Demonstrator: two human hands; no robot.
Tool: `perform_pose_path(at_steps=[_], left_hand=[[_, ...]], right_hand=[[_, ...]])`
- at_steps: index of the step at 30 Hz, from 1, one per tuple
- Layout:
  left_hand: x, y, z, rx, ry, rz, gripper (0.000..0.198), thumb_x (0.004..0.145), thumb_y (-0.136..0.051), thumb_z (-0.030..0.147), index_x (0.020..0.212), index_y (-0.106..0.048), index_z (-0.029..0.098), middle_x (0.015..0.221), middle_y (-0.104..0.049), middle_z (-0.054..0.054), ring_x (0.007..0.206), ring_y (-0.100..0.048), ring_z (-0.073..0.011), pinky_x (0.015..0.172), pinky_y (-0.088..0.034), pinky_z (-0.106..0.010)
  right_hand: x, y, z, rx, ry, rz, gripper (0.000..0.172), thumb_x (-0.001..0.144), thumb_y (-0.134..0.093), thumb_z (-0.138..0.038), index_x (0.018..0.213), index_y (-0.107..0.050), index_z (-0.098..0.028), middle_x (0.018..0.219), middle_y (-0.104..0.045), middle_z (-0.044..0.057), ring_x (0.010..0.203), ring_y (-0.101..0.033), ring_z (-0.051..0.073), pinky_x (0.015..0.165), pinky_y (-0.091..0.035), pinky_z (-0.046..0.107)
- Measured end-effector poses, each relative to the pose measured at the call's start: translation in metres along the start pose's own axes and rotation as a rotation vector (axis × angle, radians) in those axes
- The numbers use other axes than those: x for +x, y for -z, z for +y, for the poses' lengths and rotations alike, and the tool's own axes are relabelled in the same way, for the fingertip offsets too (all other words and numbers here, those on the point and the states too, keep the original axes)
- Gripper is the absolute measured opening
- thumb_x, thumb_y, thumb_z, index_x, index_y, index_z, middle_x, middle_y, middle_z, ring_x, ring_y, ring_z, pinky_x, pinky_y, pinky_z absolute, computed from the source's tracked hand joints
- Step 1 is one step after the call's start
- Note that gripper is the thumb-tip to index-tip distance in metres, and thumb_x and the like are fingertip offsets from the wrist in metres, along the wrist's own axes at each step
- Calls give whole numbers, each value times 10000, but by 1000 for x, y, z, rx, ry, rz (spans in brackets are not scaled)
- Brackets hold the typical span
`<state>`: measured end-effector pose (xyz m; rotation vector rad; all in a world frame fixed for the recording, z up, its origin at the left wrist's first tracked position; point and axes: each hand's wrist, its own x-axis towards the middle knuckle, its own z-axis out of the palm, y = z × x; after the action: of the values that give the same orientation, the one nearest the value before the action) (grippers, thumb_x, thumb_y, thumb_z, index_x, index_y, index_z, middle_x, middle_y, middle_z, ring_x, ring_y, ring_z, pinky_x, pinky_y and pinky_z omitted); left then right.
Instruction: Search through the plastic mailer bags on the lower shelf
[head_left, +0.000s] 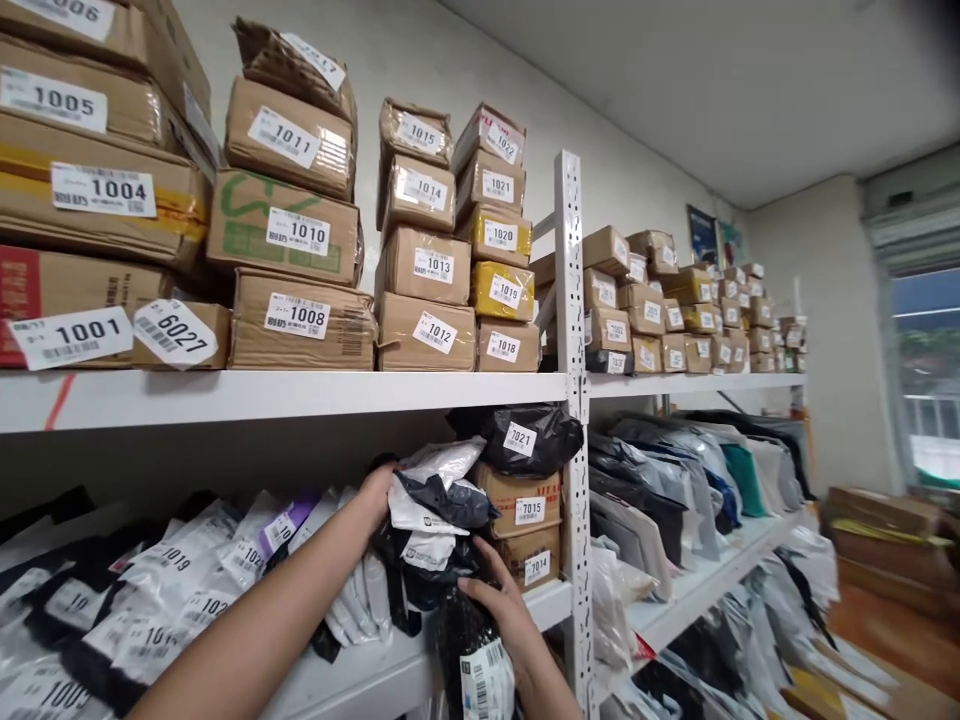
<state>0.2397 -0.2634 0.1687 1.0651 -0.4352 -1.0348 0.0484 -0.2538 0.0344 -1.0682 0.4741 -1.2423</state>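
My left hand (379,497) reaches to the shelf and grips the left side of a bundle of white and dark plastic mailer bags (435,505); its fingertips are partly hidden behind them. On the bundle's right side is my right hand (499,590), fingers bent, at the top of a black mailer bag (480,660) with a white barcode label. That black bag hangs in front of the shelf edge, its lower end cut off by the frame. Just right of the bundle stand cardboard boxes marked 7015 (529,508) and 7014 (534,562), with a black bag marked 7021 (517,438) on top.
Numbered cardboard boxes (300,318) are stacked along the upper shelf (300,398). Labelled mailer bags (176,560) crowd the lower shelf at left. A white perforated post (574,300) rises right of my hands, with a second rack of parcels (675,490) beyond.
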Motion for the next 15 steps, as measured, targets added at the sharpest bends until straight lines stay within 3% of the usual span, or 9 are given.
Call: perform_pose_path(at_steps=[2,4,7,11,15], left_hand=[[3,-3,4,88,22,-5,473,885,-366,189,422,-436,120,368,-526,24,306,-450,-55,463,-463,-199],[3,-6,7,175,47,-11,456,886,-410,172,432,-436,140,357,-501,38,313,-451,-64,450,-459,-198],[1,-7,10,297,86,-16,405,870,-488,133,469,-445,158,364,-462,44,342,-461,-95,416,-424,-208],[-2,-6,12,386,87,-41,335,880,-520,199,550,-501,147,450,-519,26,420,-502,-109,451,-419,-224],[1,-7,12,423,53,-45,319,918,-487,254,617,-513,150,501,-520,40,465,-510,-108,514,-453,-244]], right_hand=[[-10,-3,-15,-163,73,1,682,483,-774,-342,1114,-573,-179,1159,-656,107,1113,-583,295,1008,-438,417],[-20,-8,-37,-403,241,19,629,573,-735,-357,1142,-531,-183,1193,-625,116,1130,-563,288,1030,-416,419],[-24,-23,-78,-733,448,-65,703,693,-658,-305,1338,-393,-213,1315,-537,109,1199,-516,267,1074,-378,416],[-6,-53,-131,-1131,501,-264,893,681,-601,-142,1486,-235,-261,1307,-486,110,1231,-481,282,1071,-380,439],[21,-75,-162,-1392,487,-440,993,629,-716,-173,1495,-232,-227,1330,-437,144,1199,-504,289,1054,-406,414]])
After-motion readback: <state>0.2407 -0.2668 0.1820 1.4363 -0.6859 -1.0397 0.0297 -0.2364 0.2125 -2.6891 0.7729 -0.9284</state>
